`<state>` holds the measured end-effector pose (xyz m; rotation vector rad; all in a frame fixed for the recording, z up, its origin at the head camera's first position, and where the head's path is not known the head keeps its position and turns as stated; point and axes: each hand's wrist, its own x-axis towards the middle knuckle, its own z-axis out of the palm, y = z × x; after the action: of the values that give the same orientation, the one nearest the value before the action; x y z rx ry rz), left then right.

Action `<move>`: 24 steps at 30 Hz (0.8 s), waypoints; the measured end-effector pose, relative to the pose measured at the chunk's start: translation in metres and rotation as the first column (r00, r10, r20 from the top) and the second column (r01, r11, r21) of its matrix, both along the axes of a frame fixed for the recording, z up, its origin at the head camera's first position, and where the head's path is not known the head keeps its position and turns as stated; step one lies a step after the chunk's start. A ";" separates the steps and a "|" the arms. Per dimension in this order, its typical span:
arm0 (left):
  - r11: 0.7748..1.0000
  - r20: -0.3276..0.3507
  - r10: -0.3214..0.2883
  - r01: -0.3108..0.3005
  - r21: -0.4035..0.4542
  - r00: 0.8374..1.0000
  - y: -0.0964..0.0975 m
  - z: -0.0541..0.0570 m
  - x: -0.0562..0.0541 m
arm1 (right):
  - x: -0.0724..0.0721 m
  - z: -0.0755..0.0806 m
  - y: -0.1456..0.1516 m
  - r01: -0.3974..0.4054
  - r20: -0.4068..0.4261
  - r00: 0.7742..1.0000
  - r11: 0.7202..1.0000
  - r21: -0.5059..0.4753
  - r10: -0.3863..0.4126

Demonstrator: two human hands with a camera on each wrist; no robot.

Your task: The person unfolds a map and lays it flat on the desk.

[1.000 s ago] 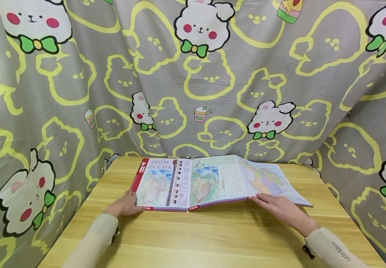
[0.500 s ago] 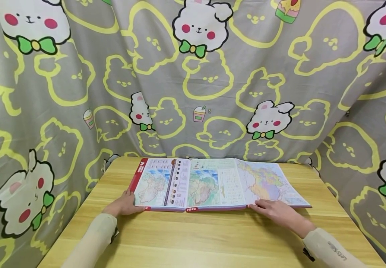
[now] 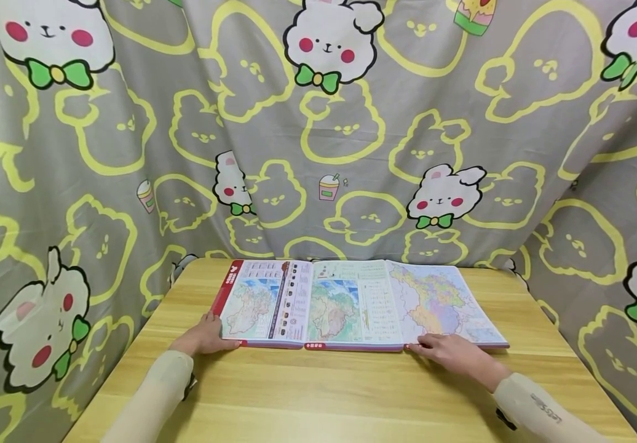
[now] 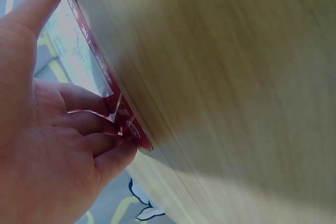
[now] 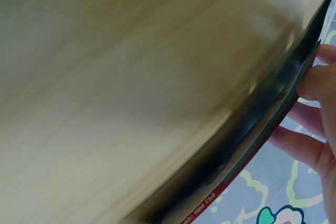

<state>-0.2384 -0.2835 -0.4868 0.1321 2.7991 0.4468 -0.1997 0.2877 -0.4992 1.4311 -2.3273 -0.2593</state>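
Note:
A fold-out map (image 3: 335, 307) lies spread across the wooden table in three joined panels, with a red strip (image 3: 227, 277) along its left side. My left hand (image 3: 205, 335) holds the near left corner of the map; in the left wrist view its bent fingers (image 4: 97, 129) touch the red corner. At the near edge, by the fold between the middle and right panels, my right hand (image 3: 457, 355) pinches the map. The right wrist view shows the thumb and fingers (image 5: 299, 142) on either side of the edge, and the layers bow slightly apart there.
The wooden table (image 3: 318, 400) reaches toward me in front of the map. A grey curtain (image 3: 274, 154) printed with rabbit faces hangs behind the table and on both sides.
The raised near edge of the middle and right panels has come down, and the map now lies flatter. My right hand has moved down and slightly left with it; the left hand stays put.

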 end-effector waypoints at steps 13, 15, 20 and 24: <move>1.000 -0.011 -0.006 0.005 -0.020 1.000 0.000 0.000 -0.001 | -0.002 -0.005 -0.006 -0.024 0.013 1.000 1.000 0.014 0.024; 1.000 -0.013 -0.004 0.004 -0.021 1.000 0.000 0.000 -0.001 | -0.002 -0.004 -0.007 -0.010 0.014 1.000 1.000 0.029 0.009; 1.000 -0.003 0.004 -0.004 -0.019 1.000 0.002 0.000 -0.002 | -0.001 -0.006 -0.005 -0.003 0.004 1.000 1.000 0.025 0.003; 1.000 0.002 0.017 -0.017 -0.023 1.000 0.001 -0.002 -0.004 | -0.002 -0.009 -0.002 -0.007 -0.002 1.000 1.000 -0.001 0.007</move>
<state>-0.2420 -0.2824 -0.4888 0.1025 2.8041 0.4185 -0.2016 0.2858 -0.5083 1.4374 -2.3203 -0.2575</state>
